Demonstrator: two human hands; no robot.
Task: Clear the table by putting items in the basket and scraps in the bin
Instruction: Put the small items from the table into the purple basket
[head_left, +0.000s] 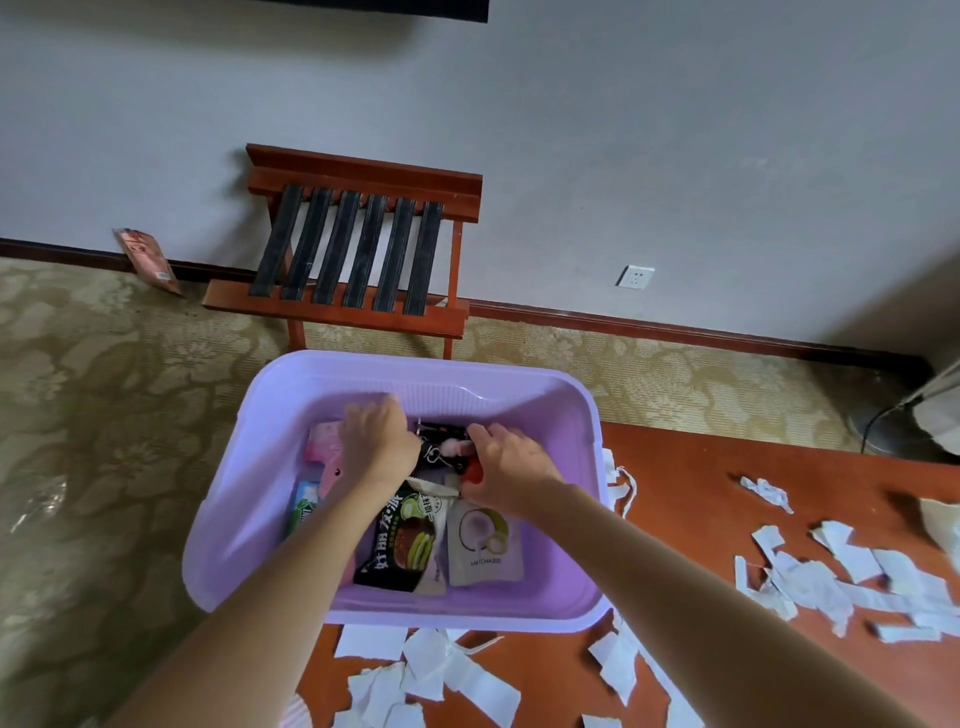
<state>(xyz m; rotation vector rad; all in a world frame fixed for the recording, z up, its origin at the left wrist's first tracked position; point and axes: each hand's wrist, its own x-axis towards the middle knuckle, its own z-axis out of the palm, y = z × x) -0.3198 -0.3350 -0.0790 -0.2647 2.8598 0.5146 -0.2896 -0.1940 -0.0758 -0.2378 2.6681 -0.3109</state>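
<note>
Both hands in lilac plastic basket (571, 410) on reddish wooden table's (701, 488) 10 o'clock corner. Right hand (511, 470) fingers clamp small dark keychain toy (448, 450), prob. settling it among the pkts. Left hand (374, 441) fingers curl under, grip hidden, can't tell. Torn white paper scraps (852, 561) at basket's 4 o'clock.

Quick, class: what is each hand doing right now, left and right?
Left hand: fingers curled, grip hidden, cannot be told.
Right hand: closed on the dark trinket.
</note>
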